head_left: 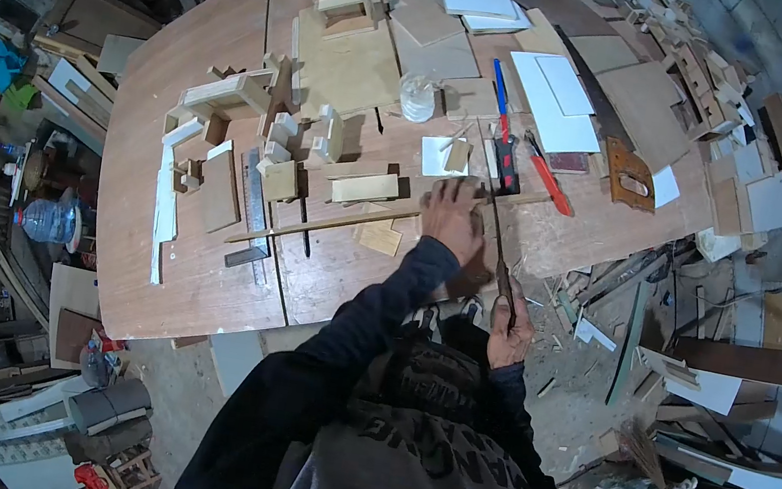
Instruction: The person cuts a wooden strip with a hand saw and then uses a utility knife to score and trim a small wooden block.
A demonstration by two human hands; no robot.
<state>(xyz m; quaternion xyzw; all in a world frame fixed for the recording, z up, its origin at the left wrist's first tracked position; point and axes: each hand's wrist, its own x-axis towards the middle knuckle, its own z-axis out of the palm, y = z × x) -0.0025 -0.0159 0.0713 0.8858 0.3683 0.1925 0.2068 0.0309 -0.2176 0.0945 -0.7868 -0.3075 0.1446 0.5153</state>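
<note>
My right hand (pixel 510 331) is closed round the dark handle of a hand saw (pixel 497 228), whose thin blade appears almost edge-on and points away from me. The blade crosses a long, narrow wooden strip (pixel 333 225) near the table's front edge. My left hand (pixel 451 221) lies over the strip just left of the blade, fingers curled onto it and pressing it down. Just beyond the left hand is a small wooden block on a white square (pixel 434 157). A red-and-black utility knife (pixel 505 165) and a red-handled tool (pixel 552 183) lie past the blade.
Small wooden box pieces (pixel 221 93) and blocks stand on the table (pixel 203 287) at the left, beside a metal square (pixel 256 189). A clear jar (pixel 417 99) stands mid-table. At the right lie white panels (pixel 556 102) and a wooden-handled saw (pixel 632 176). Offcuts litter the floor.
</note>
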